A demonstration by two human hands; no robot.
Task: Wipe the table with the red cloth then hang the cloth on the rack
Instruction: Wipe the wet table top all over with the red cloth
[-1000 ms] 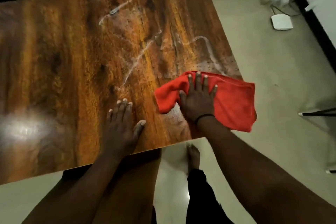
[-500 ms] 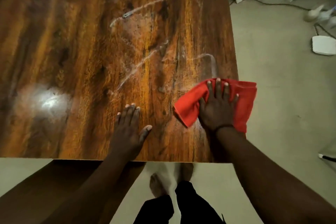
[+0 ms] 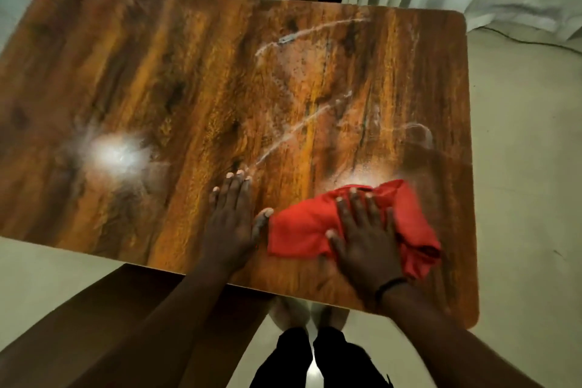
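1. Since half a second ago, the red cloth has slid leftward off the right edge of the bench, bunching up under the palm until it almost touches the other hand's thumb.
2. Left hand lies open and flat on the bare wood near the front edge, gripping nothing, apparently as a brace.
3. Just to its right, the cloth sits crumpled on the front right part of the bench, entirely on the surface.
4. Right hand presses down on it, fingers spread, palm flat rather than closed around it.
5. Pale smear streaks remain farther back, so wiping looks unfinished.
6. Soft and light, the cloth should fold easily; pinching one corner or edge would suit hanging.
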